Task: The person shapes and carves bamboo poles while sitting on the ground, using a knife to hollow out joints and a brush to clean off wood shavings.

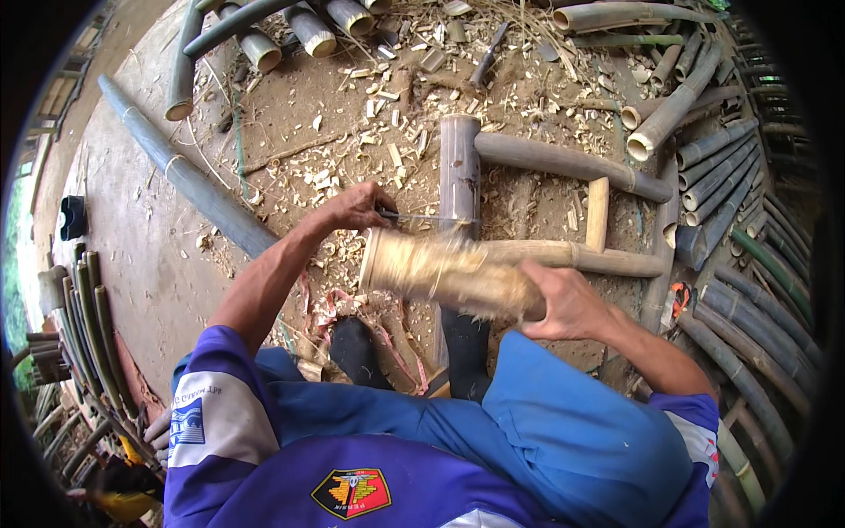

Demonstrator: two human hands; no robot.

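My left hand (pixel 361 208) is closed around the dark handle of a knife (pixel 427 217). Its thin blade points right, just above the far side of a thick bamboo section (pixel 431 268). Pale and scraped, with fuzzy fibres on its surface, the section lies crosswise over my feet and is smeared by motion. At its right end my right hand (pixel 563 301) grips it; the open left end shows a round rim. Beneath and beyond the section is a bamboo frame (pixel 572 165) on the ground, made of two long poles, a short crosspiece (pixel 598 216) and a thick upright piece (pixel 459 172).
Bamboo chips (pixel 396 158) litter the dirt ground. One long grey bamboo pole (pixel 189 172) lies to the left. Cut bamboo pieces are piled at the far right (pixel 673 110), along the right side (pixel 748 326) and at the top left (pixel 255 44). Several thin poles (pixel 92 326) stand at left.
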